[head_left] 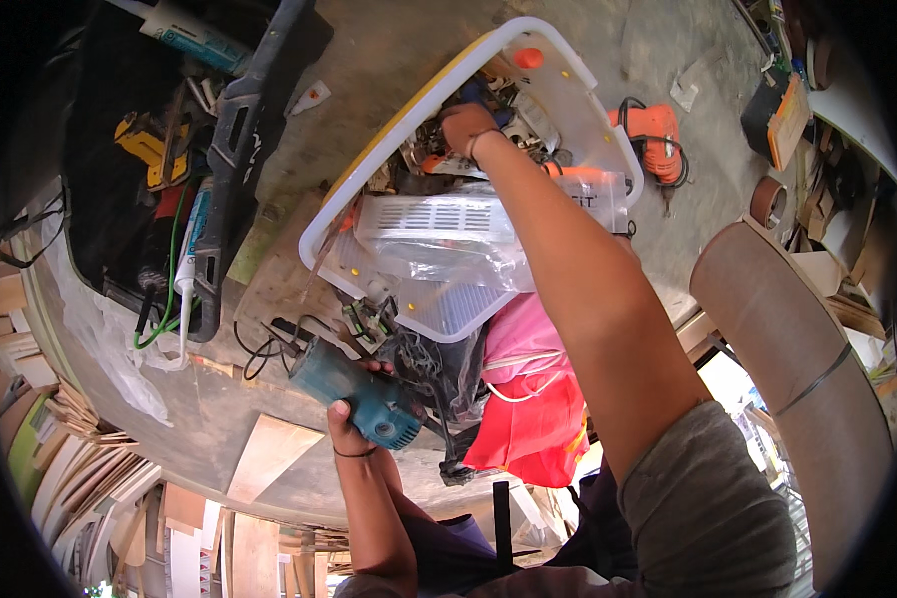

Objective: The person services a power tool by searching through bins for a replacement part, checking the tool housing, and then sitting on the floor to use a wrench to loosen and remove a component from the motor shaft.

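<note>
Teal power tool (pixel 352 392) clasped in the left grip (pixel 349 429) — thumb one side, fingers the other.
From here it looks heavy, rigid, slightly slick, best held round its mid-barrel; its long axis slants, metal end pointing ahead-left of that grip, vented end back-right. The right grip (pixel 466 130), farther ahead, reaches into the plastic bin (pixel 578 95) — I can't tell whether it's closed on anything.

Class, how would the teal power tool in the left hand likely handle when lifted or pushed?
The teal power tool is probably heavy for its size: its bulky, vented housing suggests a motor. That casing looks hard, so likely stiff. Its rounded barrel might roll if laid down.
</note>
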A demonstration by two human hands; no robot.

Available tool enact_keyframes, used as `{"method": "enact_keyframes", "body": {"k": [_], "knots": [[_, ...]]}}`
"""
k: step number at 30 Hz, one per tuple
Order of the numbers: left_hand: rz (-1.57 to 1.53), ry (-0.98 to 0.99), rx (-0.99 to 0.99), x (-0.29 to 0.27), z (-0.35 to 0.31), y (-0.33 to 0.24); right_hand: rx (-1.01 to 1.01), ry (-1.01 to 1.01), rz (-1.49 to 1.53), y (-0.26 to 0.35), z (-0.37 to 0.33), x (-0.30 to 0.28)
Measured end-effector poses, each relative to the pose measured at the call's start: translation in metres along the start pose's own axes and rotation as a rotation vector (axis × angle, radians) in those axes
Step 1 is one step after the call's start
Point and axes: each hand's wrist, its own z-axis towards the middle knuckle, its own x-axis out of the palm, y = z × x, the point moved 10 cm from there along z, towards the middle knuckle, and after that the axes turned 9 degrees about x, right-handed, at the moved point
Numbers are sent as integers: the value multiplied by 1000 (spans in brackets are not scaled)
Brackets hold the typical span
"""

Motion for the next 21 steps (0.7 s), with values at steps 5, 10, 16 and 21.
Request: {"method": "enact_keyframes", "body": {"k": [5,10,16,21], "knots": [[-46,-10,20,-6,-6,-7,-143,-404,256,14,-78,-60],[-99,21,7,-10,-11,-10,-301,-481,440,18,-168,-81],[-35,112,80,-3,-26,-28,-413,-521,606,37,-245,-129],[-64,69,105,5,-62,-46,-462,-419,794,73,-300,-184]]}}
